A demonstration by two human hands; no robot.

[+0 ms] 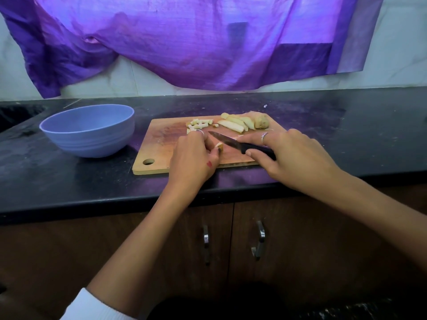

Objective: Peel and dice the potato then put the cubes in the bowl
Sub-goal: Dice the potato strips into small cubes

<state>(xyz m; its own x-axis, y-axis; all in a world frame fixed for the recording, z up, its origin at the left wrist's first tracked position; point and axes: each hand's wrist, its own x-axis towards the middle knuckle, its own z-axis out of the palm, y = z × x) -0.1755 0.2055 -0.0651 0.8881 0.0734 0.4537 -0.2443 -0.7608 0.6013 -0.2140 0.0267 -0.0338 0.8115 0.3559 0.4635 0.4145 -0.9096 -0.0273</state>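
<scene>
- On wooden cutting board: my left hand pinches a small potato piece.
- Right hand grips black-handled knife, blade beside that piece.
- Cut cubes and strips at board's far edge.
- Blue plastic bowl left on black tabletop.

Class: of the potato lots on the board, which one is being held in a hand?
The small piece pinched by the left hand; the cubes and strips lie loose.
</scene>
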